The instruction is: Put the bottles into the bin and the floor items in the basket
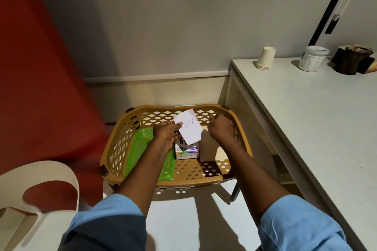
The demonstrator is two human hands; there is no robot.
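- Left hand (166,136) is over the basket (183,181), thumb and fingers pinching a white paper slip (190,128) by its left edge. There is handwriting on the slip, which tilts up and away from the palm.
- Right hand (221,128) is level with the left, just right of the slip and not touching it. It is curled into a fist with its back to the camera, and nothing shows in its grip.
- The tan lattice basket lies under both hands, with its far wall just beyond the knuckles and its near rim back by the forearms.
- Directly below the left hand and forearm, a clear green container (138,149) lies along the basket's left side.
- Between the two hands and lower, under the slip, a small printed box (186,154) sits on the basket floor.
- The basket rests on a white surface (173,220) that runs back between the light-blue sleeves (295,224).
- Well to the right of the right hand, a pale counter (306,118) carries a stack of paper cups (266,58), a white tub (312,59) and a dark holder (354,60), all along its far edge.
- Out to the left of the left hand are a white chair (40,171) and, behind it, a red panel (30,67).
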